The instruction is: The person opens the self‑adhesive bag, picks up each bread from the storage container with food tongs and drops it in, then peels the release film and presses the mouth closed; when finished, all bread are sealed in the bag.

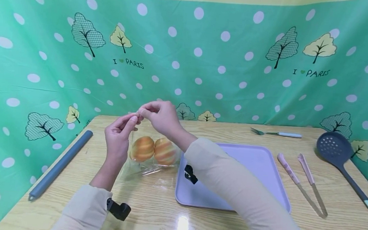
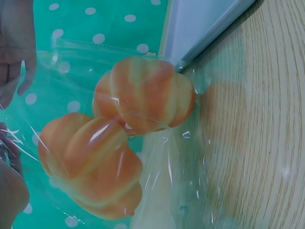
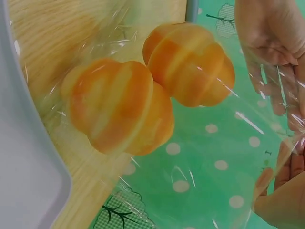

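Note:
A clear plastic bag (image 2: 190, 157) hangs from both hands, with two striped, orange-brown bread rolls inside. In the head view one roll (image 1: 143, 149) sits on the left and the other roll (image 1: 165, 151) right beside it. My left hand (image 1: 119, 135) pinches the bag's top edge between thumb and fingers. My right hand (image 1: 164, 117) pinches the same edge close by, so the fingertips of both hands nearly meet. Both wrist views show the rolls touching inside the film, with parts of the hands at the frame edge. Exactly how the film runs between the fingers is hidden.
A lavender tray (image 1: 248, 164) lies under the right forearm. Right of it are pink-handled tongs (image 1: 305, 187) and a dark slotted skimmer (image 1: 333, 148). A fork (image 1: 277, 133) lies behind the tray. On the left is a grey-blue rod (image 1: 61, 164). Green dotted cloth (image 1: 192, 57) hangs behind.

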`<action>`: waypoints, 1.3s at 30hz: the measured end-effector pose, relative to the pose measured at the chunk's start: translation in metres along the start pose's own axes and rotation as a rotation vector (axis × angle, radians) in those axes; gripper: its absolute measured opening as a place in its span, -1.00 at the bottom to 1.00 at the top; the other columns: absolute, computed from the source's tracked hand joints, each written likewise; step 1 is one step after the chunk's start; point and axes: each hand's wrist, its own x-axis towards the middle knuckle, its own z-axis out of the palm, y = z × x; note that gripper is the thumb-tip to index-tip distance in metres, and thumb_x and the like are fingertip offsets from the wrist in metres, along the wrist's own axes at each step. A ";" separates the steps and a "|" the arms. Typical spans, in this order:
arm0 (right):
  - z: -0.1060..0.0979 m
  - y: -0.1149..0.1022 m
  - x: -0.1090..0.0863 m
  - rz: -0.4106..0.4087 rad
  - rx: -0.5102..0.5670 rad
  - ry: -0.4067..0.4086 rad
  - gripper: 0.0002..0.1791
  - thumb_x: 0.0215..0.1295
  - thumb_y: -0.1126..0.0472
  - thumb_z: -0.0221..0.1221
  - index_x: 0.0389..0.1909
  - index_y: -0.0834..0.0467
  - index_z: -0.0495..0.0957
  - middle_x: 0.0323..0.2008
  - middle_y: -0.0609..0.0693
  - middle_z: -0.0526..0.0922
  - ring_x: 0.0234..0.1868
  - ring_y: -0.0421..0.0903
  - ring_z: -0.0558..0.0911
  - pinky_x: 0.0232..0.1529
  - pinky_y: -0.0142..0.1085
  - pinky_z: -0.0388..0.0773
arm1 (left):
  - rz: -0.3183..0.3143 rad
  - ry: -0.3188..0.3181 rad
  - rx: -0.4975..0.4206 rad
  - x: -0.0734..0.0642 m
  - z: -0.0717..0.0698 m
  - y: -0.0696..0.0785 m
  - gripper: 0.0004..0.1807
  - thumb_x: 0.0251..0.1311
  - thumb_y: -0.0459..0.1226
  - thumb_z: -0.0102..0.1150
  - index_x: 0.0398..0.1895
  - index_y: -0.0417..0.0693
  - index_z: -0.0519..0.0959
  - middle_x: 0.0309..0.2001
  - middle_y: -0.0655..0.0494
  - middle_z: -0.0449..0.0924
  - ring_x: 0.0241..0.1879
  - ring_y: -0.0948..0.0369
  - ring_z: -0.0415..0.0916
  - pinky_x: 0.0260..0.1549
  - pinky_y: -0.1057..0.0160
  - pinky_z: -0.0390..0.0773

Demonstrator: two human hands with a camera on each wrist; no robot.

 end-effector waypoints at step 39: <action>-0.028 0.005 -0.002 -0.084 -0.122 0.016 -0.82 0.47 0.08 0.22 -0.07 0.07 0.70 -0.02 -0.10 0.72 0.09 -0.14 0.60 0.22 -0.17 0.47 | -0.042 0.117 -0.070 -0.003 0.006 0.003 -0.85 0.40 -0.43 0.17 -0.20 -0.23 0.74 -0.32 0.09 0.79 -0.35 0.26 0.68 -0.32 0.38 0.60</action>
